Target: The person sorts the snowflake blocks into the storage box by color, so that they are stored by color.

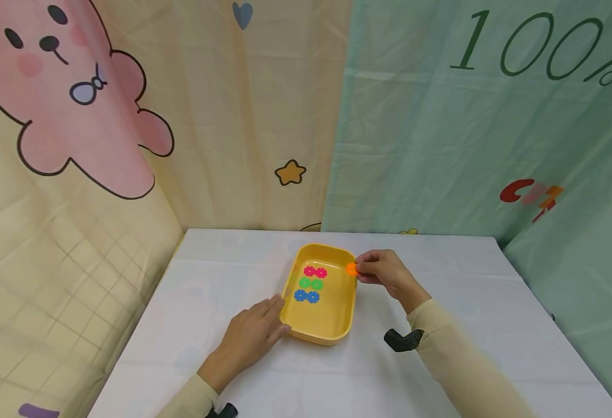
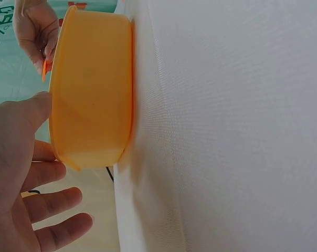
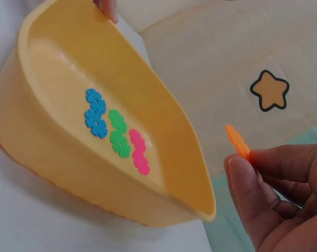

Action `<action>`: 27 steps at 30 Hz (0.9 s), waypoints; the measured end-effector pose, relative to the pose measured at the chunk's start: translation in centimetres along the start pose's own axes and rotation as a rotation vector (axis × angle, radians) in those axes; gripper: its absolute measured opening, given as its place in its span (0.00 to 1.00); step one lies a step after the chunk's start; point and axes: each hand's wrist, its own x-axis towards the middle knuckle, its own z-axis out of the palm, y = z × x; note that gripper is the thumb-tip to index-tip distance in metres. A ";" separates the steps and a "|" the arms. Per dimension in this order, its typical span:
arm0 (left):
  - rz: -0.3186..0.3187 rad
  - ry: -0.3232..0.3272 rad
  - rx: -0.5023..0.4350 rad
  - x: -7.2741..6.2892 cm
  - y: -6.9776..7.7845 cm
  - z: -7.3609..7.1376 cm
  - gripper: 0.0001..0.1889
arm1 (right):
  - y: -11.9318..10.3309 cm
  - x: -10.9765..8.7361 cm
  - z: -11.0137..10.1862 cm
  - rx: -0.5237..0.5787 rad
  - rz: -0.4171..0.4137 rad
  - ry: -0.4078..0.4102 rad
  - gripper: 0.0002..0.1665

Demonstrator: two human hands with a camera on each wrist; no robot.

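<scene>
Pinching a small orange flower piece between thumb and fingertips, the right hand holds it up by the right rim of the yellow tray; the left hand rests at the tray's near left side, thumb and forefinger against the rim, the other fingers loosely spread. From where I stand, the piece looks like thin plastic, very light and fairly stiff, probably a bit slick; I'd take it by the notched edge, or lightly across its flat faces, since a hard squeeze might flick it away. Inside the tray lie three pairs, pink, green and blue; each pair's pieces touch, though I can't tell whether they interlock.
</scene>
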 end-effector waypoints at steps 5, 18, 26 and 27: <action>0.002 0.004 -0.001 0.0 0.0 0.1 0.35 | -0.5 0.3 1.5 0.000 0.010 -0.001 0.11; 0.009 0.027 -0.020 -0.2 -0.2 0.1 0.34 | -0.2 1.3 7.3 -0.047 0.001 -0.072 0.05; 0.009 0.017 -0.037 -0.1 -0.3 0.1 0.34 | 0.5 1.4 10.4 -0.128 0.017 -0.081 0.03; 0.011 0.020 -0.037 -0.1 -0.3 0.1 0.34 | 0.6 1.4 10.6 -0.130 0.018 -0.087 0.03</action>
